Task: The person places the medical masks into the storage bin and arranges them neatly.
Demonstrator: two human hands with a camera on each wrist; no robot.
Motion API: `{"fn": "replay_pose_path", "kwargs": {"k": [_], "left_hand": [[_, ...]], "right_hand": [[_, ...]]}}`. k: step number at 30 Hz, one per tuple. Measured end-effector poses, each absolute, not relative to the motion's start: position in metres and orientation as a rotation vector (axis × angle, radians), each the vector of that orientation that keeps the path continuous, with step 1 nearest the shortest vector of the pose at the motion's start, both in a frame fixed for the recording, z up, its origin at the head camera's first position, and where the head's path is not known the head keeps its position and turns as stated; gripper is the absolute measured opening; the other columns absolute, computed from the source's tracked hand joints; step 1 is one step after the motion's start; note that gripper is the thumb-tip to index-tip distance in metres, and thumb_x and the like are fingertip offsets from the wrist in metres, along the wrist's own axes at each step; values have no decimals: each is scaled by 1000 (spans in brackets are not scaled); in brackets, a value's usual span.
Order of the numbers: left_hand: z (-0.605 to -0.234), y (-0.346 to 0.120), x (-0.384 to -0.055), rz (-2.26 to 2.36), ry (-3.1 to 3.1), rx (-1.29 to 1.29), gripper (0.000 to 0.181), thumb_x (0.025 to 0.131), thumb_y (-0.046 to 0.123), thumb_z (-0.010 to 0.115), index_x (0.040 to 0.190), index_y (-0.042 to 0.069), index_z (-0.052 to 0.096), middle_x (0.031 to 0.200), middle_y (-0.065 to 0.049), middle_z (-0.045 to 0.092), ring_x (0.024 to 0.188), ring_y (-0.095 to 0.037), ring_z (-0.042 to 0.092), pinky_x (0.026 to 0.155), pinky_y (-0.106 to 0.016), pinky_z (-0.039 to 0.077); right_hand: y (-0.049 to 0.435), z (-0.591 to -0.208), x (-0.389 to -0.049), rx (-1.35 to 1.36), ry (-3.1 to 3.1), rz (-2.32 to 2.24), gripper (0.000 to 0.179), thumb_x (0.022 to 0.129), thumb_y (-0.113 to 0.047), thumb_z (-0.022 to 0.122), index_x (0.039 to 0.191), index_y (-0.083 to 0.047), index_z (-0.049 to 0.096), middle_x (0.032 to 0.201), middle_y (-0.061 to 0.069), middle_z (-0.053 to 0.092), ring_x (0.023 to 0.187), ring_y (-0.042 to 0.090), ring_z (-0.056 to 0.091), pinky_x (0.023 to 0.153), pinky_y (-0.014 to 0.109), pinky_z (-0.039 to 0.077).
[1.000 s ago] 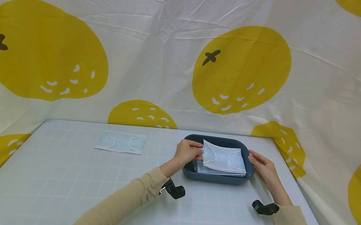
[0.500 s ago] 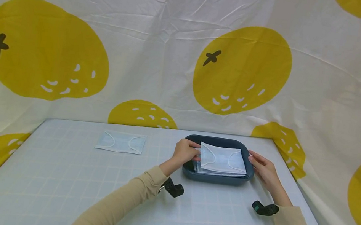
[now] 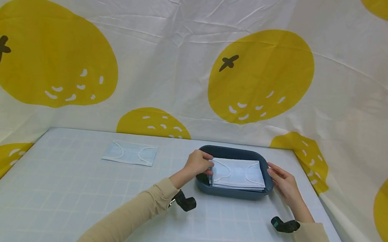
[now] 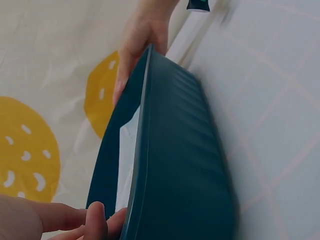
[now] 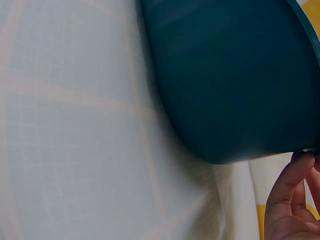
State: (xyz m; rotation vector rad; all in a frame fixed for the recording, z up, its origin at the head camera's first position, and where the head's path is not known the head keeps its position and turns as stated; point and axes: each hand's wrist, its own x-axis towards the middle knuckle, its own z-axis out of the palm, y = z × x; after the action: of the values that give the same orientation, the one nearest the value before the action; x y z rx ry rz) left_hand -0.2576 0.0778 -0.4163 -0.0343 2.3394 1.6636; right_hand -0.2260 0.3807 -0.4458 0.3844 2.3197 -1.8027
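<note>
A stack of pale blue face masks [image 3: 238, 173] lies in a dark blue plastic basket [image 3: 232, 193], the top one with its white ear loops showing. My left hand [image 3: 197, 163] reaches over the basket's left end, and its thumb and fingers pinch the left edge of the top mask. In the left wrist view those fingers dip inside the rim. At the other end, my right hand [image 3: 285, 183] holds the basket's right rim between thumb and fingers. Its thumb [image 5: 290, 182] meets the rim in the right wrist view; the other fingers are partly hidden there.
One more face mask [image 3: 130, 153] lies flat at the back left of the pale checked table [image 3: 92, 206]. Behind the table hangs a white cloth [image 3: 171, 68] printed with yellow fruit shapes. The basket stands near the back right of the table.
My left hand has moved slightly left and down, lowering the top mask from a raised, tilted position until it lies flat on the stack. The right hand stays at the rim.
</note>
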Motion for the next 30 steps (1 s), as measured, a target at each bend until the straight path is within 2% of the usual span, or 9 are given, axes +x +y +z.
{"fn": "replay_pose_path", "kwargs": {"k": [7, 17, 25, 30], "left_hand": [[-413, 72, -257, 1686, 2347, -55, 27, 87, 3, 65, 113, 0, 69, 94, -17, 71, 53, -13, 67, 54, -21, 56], [-410, 57, -257, 1760, 2305, -76, 29, 88, 6, 66, 117, 2, 68, 107, -17, 71, 60, -14, 70, 55, -21, 56], [-412, 37, -258, 1792, 2291, -57, 29, 91, 10, 63, 119, 4, 67, 108, -21, 70, 59, -10, 67, 53, -20, 55], [-414, 26, -257, 1828, 2299, -31, 31, 91, 10, 64, 120, 3, 66, 106, -22, 70, 60, -10, 68, 56, -20, 56]], "right_hand": [[381, -448, -226, 378, 2309, -1811, 62, 97, -38, 53, 150, -12, 33, 157, 15, 28, 114, 4, 45, 86, 6, 47], [377, -446, -225, 372, 2316, -1808, 63, 97, -39, 53, 150, -12, 33, 156, 16, 28, 105, -1, 47, 84, 5, 47], [379, -445, -224, 368, 2324, -1804, 62, 97, -39, 53, 150, -12, 32, 156, 16, 28, 104, -1, 48, 82, 4, 46], [381, -447, -223, 358, 2334, -1795, 62, 98, -38, 52, 150, -11, 32, 157, 17, 27, 109, 1, 46, 82, 3, 46]]}}
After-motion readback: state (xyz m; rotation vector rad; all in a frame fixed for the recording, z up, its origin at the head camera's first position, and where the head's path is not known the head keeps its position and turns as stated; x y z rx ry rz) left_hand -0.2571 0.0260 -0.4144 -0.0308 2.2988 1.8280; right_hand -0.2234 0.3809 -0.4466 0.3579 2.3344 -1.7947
